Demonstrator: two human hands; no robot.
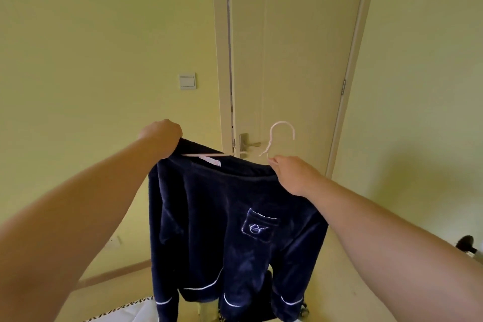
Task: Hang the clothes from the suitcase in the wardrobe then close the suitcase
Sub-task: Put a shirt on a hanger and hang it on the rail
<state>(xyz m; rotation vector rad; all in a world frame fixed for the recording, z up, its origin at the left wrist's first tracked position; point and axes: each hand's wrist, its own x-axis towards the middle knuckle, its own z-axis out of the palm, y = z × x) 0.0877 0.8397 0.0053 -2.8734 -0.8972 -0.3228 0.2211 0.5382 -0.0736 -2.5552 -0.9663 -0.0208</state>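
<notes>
A dark navy velvet pyjama top with white piping and a chest pocket hangs in the air in front of me. A pale pink hanger sits partly inside its neck, hook up and one arm showing at the collar. My left hand grips the top's left shoulder. My right hand holds the collar at the right, pinching the hanger just below its hook. The suitcase and the wardrobe are out of view.
A closed white door with a metal handle stands straight ahead in a yellow wall. A light switch is left of it. A patterned white surface shows at the bottom left, a dark object at far right.
</notes>
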